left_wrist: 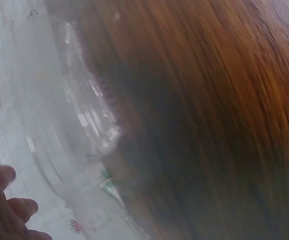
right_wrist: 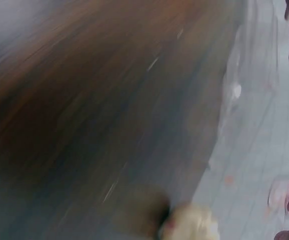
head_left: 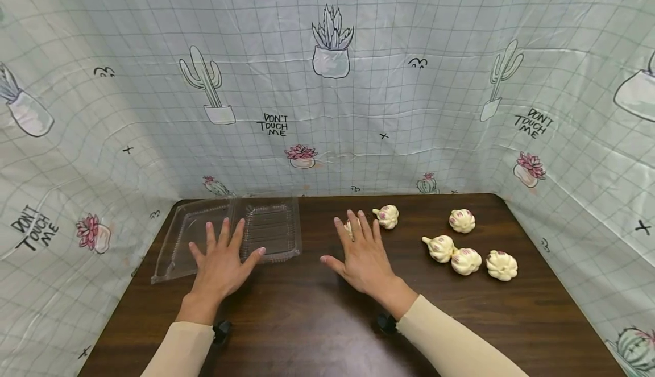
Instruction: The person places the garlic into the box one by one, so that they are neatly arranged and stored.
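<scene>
My left hand (head_left: 220, 266), fingers spread, is over the near side of a clear plastic clamshell container (head_left: 276, 235) that lies opened flat at the back left. The same container (left_wrist: 87, 120) shows blurred in the left wrist view. Fingers spread too, my right hand (head_left: 365, 257) is in front of a garlic bulb (head_left: 349, 229) that it partly hides. Another garlic bulb (head_left: 387, 216) lies just behind it to the right. Neither hand holds anything. In the right wrist view a garlic bulb (right_wrist: 192, 222) appears blurred at the bottom edge.
Several more garlic bulbs lie on the right of the dark wooden table (head_left: 297, 320), among them a rear bulb (head_left: 462, 221), two touching bulbs and a rightmost bulb (head_left: 501, 265). A patterned curtain (head_left: 378, 98) encloses the table at the back and sides.
</scene>
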`<state>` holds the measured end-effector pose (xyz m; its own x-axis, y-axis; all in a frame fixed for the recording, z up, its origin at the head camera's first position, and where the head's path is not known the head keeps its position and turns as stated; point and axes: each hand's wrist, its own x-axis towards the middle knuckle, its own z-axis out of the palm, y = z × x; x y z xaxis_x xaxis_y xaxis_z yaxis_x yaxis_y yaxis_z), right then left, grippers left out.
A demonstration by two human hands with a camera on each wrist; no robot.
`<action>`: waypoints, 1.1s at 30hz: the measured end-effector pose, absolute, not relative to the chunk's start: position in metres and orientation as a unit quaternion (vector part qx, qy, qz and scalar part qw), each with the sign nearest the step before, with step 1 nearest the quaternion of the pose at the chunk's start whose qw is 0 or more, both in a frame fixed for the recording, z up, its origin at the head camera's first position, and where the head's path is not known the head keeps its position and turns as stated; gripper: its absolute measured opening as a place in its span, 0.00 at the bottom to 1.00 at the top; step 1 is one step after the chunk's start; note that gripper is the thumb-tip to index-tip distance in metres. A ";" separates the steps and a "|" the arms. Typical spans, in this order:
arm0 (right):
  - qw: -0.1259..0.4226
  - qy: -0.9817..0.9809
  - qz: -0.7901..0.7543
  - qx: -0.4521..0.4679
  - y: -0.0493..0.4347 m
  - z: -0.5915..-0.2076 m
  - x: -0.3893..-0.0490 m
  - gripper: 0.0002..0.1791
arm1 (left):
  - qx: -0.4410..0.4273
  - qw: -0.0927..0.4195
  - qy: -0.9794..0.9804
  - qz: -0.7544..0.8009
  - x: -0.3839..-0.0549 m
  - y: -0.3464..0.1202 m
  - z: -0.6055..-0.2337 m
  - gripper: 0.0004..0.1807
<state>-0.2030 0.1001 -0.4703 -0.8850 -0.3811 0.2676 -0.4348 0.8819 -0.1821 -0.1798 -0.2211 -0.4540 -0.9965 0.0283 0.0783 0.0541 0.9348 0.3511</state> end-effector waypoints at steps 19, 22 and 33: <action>-0.016 -0.944 0.116 0.310 0.028 -0.487 -0.186 0.48 | -0.003 -0.038 -0.980 -0.196 -0.187 -0.226 -0.467 0.61; -0.013 -0.940 0.121 0.317 0.029 -0.488 -0.179 0.47 | -0.013 -0.043 -0.979 -0.196 -0.184 -0.227 -0.466 0.61; -0.003 -0.932 0.107 0.345 0.035 -0.487 -0.151 0.47 | -0.042 -0.048 -0.981 -0.183 -0.174 -0.226 -0.463 0.60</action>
<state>-0.1512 0.0351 -0.4871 -0.7621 -0.6439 0.0678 -0.6425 0.7390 -0.2025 -0.1745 -0.2260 -0.4627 -0.9919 0.1000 -0.0788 0.0649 0.9297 0.3624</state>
